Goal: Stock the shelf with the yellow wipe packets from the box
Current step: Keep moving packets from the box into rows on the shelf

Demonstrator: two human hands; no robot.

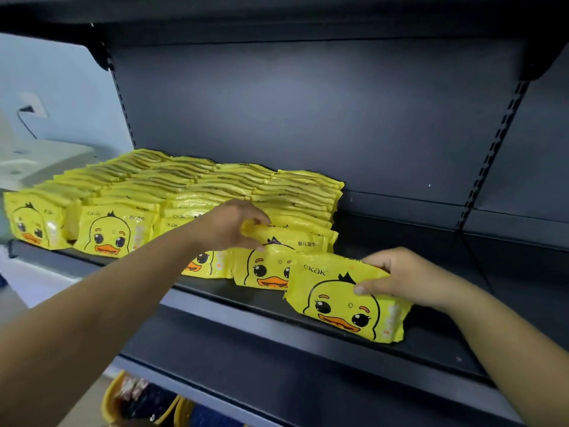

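Holding a yellow wipe packet (345,300) upright at the front edge of the dark shelf (308,349), your right hand (403,275) is gripping its top right corner, thumb on the duck face. That packet is standing just right of the stocked rows (184,192), overlapping the nearest one. Your left hand (234,224) is pinching the top edge of a packet in the front row (286,238), fingers curled over it. Rows are filling the shelf's left part.
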